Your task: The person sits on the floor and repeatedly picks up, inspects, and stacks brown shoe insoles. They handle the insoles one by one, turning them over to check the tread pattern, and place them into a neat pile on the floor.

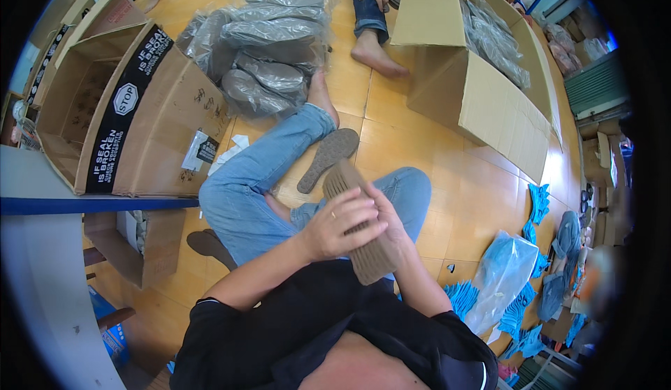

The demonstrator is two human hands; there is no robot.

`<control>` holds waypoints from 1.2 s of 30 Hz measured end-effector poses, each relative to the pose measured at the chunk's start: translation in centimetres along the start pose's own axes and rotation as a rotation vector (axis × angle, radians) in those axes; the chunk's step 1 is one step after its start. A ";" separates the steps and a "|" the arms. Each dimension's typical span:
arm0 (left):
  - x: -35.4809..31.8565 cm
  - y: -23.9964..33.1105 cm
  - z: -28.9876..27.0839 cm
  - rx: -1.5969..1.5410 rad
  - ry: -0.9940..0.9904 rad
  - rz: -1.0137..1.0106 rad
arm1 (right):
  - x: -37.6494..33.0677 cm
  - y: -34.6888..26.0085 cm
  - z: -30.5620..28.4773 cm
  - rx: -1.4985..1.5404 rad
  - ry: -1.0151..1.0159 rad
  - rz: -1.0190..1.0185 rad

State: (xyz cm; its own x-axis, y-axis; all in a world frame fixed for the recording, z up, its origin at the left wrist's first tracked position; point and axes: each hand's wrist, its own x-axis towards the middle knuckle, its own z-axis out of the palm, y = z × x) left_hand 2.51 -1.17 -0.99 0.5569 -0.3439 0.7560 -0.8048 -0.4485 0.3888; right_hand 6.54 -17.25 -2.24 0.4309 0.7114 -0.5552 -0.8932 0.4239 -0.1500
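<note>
Pinching a layered grey-brown sole-shaped stack (373, 259) between both hands (334, 228), seemingly evening edges, likely needing level pressure next, with a flat brown sole (330, 156) at eleven o'clock.

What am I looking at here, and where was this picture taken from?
There is no machine doing the work: these are a person's own bare hands. The picture comes from a wide fisheye camera worn on their head, looking down, so straight edges bend near the rim. The left hand and right hand hold a stack of brown sole-shaped pieces. On the tiled floor lie a similar loose piece and a plastic-wrapped pile. Open cardboard boxes stand to both sides.
</note>
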 end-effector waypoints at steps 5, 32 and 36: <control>-4.7 -0.5 1.5 0.119 -0.181 -0.321 | 3.1 -0.6 -2.6 -0.286 0.218 -0.230; -7.6 -14.2 -0.1 -0.047 -0.011 -1.165 | 15.6 -0.1 -9.5 -0.567 0.529 -0.397; -8.1 -8.9 -11.7 0.194 0.414 -1.039 | 14.6 0.8 -11.7 -0.418 0.375 -0.471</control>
State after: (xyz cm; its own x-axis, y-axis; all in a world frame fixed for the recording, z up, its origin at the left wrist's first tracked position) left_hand 2.75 15.29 -4.46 0.7969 0.5522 0.2450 0.0725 -0.4901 0.8687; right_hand 10.60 -13.06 -19.99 0.7752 0.2350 -0.5863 -0.6309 0.3345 -0.7001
